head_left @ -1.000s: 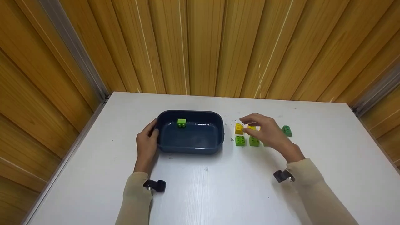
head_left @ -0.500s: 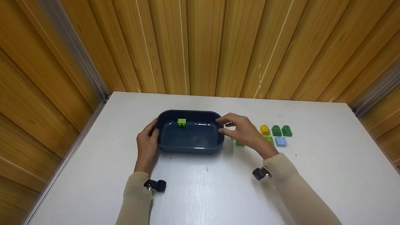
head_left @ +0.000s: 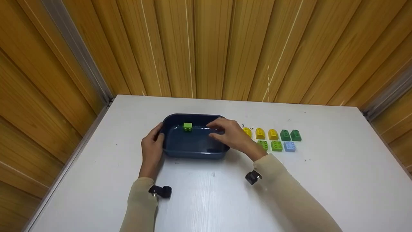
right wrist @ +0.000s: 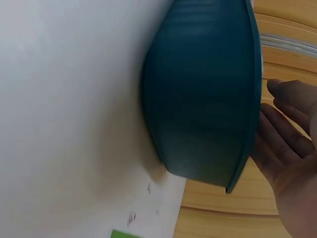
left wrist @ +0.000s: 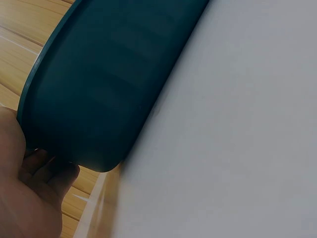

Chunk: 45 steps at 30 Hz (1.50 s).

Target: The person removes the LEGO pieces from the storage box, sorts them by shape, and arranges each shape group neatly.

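A dark blue rectangular tub [head_left: 193, 155] stands on the white table. At its left end my left hand [head_left: 152, 146] grips the rim, thumb on top and fingers against the outside wall; the left wrist view shows these fingers [left wrist: 63, 174] curled by the tub's end. My right hand [head_left: 230, 133] hovers over the tub's right end, thumb and fingers spread apart with nothing between them. Inside, near the back wall, a light green toy brick [head_left: 187, 126] lies with its studs facing me. The right wrist view shows the right hand [right wrist: 292, 134] beyond the tub's rim.
Right of the tub, toy bricks stand in two rows. Behind are yellow sloped bricks [head_left: 260, 133] and dark green sloped ones [head_left: 285, 135]; in front, light green bricks [head_left: 276, 146] and a light blue brick [head_left: 289, 146]. A wood-patterned wall [head_left: 209, 48] rises behind the table.
My right hand has moved left, from above the brick rows to over the tub's right end, its fingers still apart. The left hand and the tub have stayed in place.
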### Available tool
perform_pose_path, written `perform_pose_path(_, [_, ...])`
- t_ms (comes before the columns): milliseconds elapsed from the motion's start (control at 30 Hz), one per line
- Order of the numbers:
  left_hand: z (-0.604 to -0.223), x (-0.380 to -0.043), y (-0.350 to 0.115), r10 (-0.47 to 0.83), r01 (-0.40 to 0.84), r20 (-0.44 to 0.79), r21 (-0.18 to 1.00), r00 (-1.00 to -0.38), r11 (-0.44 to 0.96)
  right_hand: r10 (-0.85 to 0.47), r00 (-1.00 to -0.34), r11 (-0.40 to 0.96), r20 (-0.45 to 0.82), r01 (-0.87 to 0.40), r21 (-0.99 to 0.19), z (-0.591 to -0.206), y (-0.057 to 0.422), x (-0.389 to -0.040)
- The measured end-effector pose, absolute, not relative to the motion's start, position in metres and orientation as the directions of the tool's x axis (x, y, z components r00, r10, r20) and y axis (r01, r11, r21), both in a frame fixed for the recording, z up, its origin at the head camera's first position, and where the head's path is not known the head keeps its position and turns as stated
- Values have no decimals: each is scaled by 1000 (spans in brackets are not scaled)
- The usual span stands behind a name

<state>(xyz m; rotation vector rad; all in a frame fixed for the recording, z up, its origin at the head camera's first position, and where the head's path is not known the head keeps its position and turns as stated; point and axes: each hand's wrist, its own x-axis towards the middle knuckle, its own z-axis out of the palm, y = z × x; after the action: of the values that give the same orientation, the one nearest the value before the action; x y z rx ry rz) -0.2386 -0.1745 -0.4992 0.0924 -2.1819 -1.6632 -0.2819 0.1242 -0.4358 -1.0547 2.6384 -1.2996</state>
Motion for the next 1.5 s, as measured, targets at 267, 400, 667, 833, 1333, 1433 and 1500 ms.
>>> perform_pose_path(267, [-498,-236,-173,-285,166,250,943,-925,288,-590,-756,402,284,-580,-709,-446,102,-283])
perform_pose_path(400, [-499,-236,-174,-289,165,249,944,-925,285,-587,-757,407,285,-581,-704,-449,95,-285])
perform_pose_path(667, [-500,-236,-175,-297,158,242,947,-924,281,-572,-765,415,295,-581,-701,-453,80,-293])
perform_pose_path(833, [-500,-236,-174,-300,169,253,945,-920,279,-563,-767,406,307,-580,-706,-457,72,-298])
perform_pose_path(1333, [-501,-236,-174,-297,171,261,940,-919,295,-527,-811,460,253,-523,-718,-467,57,-312])
perform_pose_path(1433, [-501,-236,-174,-294,173,260,941,-920,290,-537,-805,469,250,-532,-705,-467,55,-314])
perform_pose_path(1500, [-501,-236,-173,-291,175,259,942,-921,286,-544,-803,480,243,-535,-695,-467,53,-315])
